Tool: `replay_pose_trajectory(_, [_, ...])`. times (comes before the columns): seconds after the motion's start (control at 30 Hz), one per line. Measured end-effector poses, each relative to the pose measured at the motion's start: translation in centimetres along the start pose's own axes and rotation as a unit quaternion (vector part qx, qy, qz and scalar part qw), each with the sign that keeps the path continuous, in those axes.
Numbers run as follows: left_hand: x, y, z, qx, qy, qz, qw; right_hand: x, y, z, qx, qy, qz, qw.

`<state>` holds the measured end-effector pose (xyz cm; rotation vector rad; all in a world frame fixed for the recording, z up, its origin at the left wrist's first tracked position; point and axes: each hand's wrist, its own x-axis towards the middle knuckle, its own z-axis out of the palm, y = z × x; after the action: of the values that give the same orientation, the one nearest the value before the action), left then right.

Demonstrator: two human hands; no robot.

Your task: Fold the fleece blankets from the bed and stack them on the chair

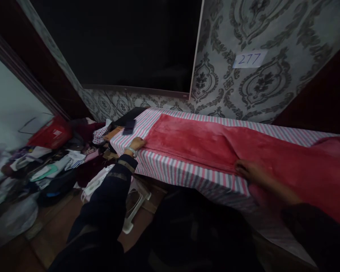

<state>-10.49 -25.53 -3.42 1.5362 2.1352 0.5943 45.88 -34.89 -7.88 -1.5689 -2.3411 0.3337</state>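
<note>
A red plush blanket (192, 138) lies along a table covered with a striped tablecloth (181, 166). Its left part is laid in flat layers, while the right part spreads past the table's right end and hangs over the front. My left hand (137, 143), with a bracelet on the wrist, has its fingers closed on the blanket's near left corner. Farther right, my right hand (246, 169) pinches the blanket's front edge, where a crease runs back from the fingers. The right fingertips are partly hidden in the dim light.
A dark phone-like object (129, 127) lies at the table's left end. Piled clothes (59, 166) and a red basket-like container (52, 132) fill the floor at left. A white stool (136, 211) stands under the table's front. Behind hangs a large television (124, 45).
</note>
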Motion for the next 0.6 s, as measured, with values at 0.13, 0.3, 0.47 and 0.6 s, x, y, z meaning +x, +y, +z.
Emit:
replay_pose_trajectory(0.13, [-0.4,0.3,0.2,0.031,0.009,-0.016,0.999,-0.7,-0.3,1.8,-0.085,0.032,-0.016,0.996])
replay_pose_trajectory(0.3, [-0.4,0.9,0.0,0.05,0.013,-0.022,0.998,-1.2,-2.7,2.1,-0.199,0.051,-0.043,0.978])
replay_pose_trajectory(0.47, [-0.1,1.8,0.6,0.048,0.015,-0.031,0.998,-1.3,-5.7,2.6,-0.255,0.039,0.01,0.966])
replay_pose_trajectory(0.6, [0.3,3.2,0.9,-0.002,0.009,-0.028,1.0,-0.1,-6.5,1.8,-0.226,0.021,0.044,0.973])
